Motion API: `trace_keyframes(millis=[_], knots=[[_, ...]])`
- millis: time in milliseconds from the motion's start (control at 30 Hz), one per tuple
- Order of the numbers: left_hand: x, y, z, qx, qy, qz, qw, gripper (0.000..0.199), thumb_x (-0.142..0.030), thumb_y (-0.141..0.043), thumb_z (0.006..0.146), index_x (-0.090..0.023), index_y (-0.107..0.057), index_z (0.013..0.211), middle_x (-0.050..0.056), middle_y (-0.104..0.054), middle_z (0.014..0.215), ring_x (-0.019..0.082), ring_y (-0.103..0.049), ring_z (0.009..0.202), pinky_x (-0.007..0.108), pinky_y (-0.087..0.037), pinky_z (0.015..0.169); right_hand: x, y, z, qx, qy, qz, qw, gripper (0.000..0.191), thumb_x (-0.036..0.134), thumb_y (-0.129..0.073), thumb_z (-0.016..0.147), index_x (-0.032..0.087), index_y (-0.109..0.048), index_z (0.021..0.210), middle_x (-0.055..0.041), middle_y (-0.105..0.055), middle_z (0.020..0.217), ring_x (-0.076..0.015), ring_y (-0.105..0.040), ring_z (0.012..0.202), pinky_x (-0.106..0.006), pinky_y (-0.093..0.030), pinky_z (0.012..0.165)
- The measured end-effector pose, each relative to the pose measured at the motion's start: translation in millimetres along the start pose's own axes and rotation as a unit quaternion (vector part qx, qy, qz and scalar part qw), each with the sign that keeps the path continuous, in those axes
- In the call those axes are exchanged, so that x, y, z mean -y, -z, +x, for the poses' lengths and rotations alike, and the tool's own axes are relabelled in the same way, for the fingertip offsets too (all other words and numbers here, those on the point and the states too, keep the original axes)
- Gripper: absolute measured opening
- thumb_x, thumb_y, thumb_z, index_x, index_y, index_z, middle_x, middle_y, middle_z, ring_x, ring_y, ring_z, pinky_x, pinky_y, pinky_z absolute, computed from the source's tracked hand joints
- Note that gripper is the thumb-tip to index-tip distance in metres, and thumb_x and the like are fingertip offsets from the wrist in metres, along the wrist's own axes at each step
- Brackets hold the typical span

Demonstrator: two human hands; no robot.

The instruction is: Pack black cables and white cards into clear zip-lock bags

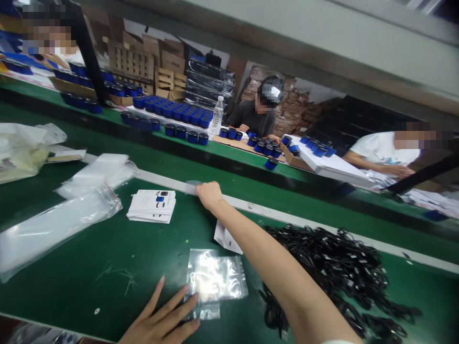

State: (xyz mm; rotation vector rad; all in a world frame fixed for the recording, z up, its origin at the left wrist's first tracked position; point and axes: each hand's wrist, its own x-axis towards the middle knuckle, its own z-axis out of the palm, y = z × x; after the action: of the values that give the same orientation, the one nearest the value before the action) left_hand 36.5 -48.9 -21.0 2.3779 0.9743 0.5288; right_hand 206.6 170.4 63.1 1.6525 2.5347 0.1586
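Observation:
My left hand [167,315] lies near the front of the green table, fingers spread, its fingertips on the edge of some small clear zip bags [215,279]. My right hand [211,195] is stretched forward over the white strip and closed. A thin greyish flat piece [193,183] shows beside its knuckles; whether the fingers hold it is hidden. Under my right forearm a folded white leaflet [226,237] is partly covered. To the left of that hand sits a stack of printed leaflets [152,205].
Bundled black cables [337,267] lie in a heap on the right. Packs of clear plastic bags [60,224] cover the left side. Across the bench, rows of blue round containers [172,110] stand near a water bottle [217,114]. Several people sit beyond; an overhead shelf [322,43] crosses above.

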Motion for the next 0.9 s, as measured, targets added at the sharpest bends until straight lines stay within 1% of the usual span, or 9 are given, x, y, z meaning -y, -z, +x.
trace_keyframes(millis=[100,200,333,433,567,633,700,767,900], knots=[[-4.5,6.7,22.0,0.113,0.032,-0.161,0.980,0.052,-0.038,-0.066,0.079,-0.046,-0.048,0.127,-0.003,-0.046,0.140,0.033,-0.039,0.131,0.063,-0.007,0.107,3.0,14.7,-28.3,-0.047,-0.025,0.008,0.999,0.023,0.025,-0.053,0.093,0.015,-0.057,0.113,-0.0074,-0.062,0.107,-0.0195,-0.063,0.090,-0.037,-0.052,0.077],[-6.6,17.9,32.6,-0.042,0.127,-0.365,0.921,0.075,-0.056,-0.066,0.071,-0.038,-0.037,0.138,0.003,-0.044,0.144,0.033,-0.036,0.133,0.054,-0.023,0.110,20.3,21.4,-81.7,-0.093,0.021,0.028,0.995,0.026,0.011,-0.041,0.094,0.017,-0.060,0.112,-0.0074,-0.066,0.093,-0.0197,-0.063,0.084,-0.033,-0.049,0.075],[-14.7,21.6,44.0,-0.131,0.309,-0.577,0.745,0.074,-0.066,-0.058,0.073,-0.029,-0.046,0.135,0.007,-0.058,0.132,0.029,-0.055,0.119,0.040,-0.048,0.096,46.1,9.6,-157.9,-0.222,0.223,0.105,0.943,0.028,0.010,-0.038,0.092,0.007,-0.062,0.105,-0.0128,-0.067,0.095,-0.0260,-0.058,0.097,-0.038,-0.044,0.088],[-20.3,20.8,51.4,-0.137,0.359,-0.608,0.695,0.060,-0.062,-0.059,0.074,-0.026,-0.059,0.122,0.006,-0.068,0.118,0.027,-0.063,0.109,0.036,-0.053,0.091,52.0,-7.4,-191.8,-0.285,0.110,0.305,0.902,0.024,0.021,-0.049,0.092,0.013,-0.057,0.113,-0.0114,-0.065,0.110,-0.0247,-0.053,0.110,-0.038,-0.039,0.097],[-24.8,18.0,56.2,-0.134,0.376,-0.613,0.682,0.050,-0.057,-0.063,0.075,-0.025,-0.065,0.114,0.005,-0.074,0.106,0.025,-0.069,0.097,0.037,-0.055,0.087,50.0,-29.1,-205.9,-0.188,-0.176,0.603,0.755,0.033,0.038,-0.044,0.094,0.020,-0.051,0.121,-0.0083,-0.064,0.105,-0.0204,-0.061,0.094,-0.033,-0.050,0.081],[-26.8,15.8,58.3,-0.138,0.369,-0.611,0.687,0.052,-0.058,-0.065,0.072,-0.024,-0.067,0.111,0.006,-0.075,0.103,0.026,-0.070,0.094,0.037,-0.056,0.085,50.3,-36.5,-205.9,-0.134,-0.199,0.701,0.672,0.032,0.042,-0.044,0.093,0.019,-0.060,0.107,-0.0058,-0.066,0.090,-0.0187,-0.062,0.082,-0.029,-0.050,0.074],[-28.5,14.4,59.7,-0.134,0.374,-0.598,0.696,0.057,-0.060,-0.064,0.071,-0.021,-0.067,0.111,0.007,-0.076,0.099,0.028,-0.070,0.094,0.039,-0.056,0.085,51.4,-40.5,-204.9,-0.134,-0.191,0.741,0.629,0.030,0.044,-0.051,0.088,0.017,-0.064,0.083,-0.0024,-0.062,0.073,-0.0163,-0.059,0.069,-0.026,-0.048,0.066],[-29.7,15.1,58.6,-0.147,0.381,-0.545,0.732,0.060,-0.060,-0.063,0.072,-0.021,-0.062,0.117,0.007,-0.074,0.106,0.028,-0.066,0.102,0.040,-0.053,0.091,52.0,-41.4,-204.6,-0.163,-0.206,0.729,0.632,0.029,0.039,-0.058,0.083,0.017,-0.060,0.066,0.0011,-0.055,0.062,-0.0132,-0.051,0.058,-0.023,-0.043,0.057],[-30.7,21.2,47.9,-0.276,0.343,-0.292,0.849,0.051,-0.050,-0.067,0.073,-0.030,-0.056,0.118,0.002,-0.064,0.122,0.025,-0.055,0.118,0.034,-0.043,0.101,51.8,-38.9,-206.4,-0.187,-0.228,0.638,0.711,0.018,0.022,-0.060,0.079,0.017,-0.060,0.062,0.0013,-0.054,0.062,-0.0133,-0.051,0.060,-0.023,-0.039,0.058]])
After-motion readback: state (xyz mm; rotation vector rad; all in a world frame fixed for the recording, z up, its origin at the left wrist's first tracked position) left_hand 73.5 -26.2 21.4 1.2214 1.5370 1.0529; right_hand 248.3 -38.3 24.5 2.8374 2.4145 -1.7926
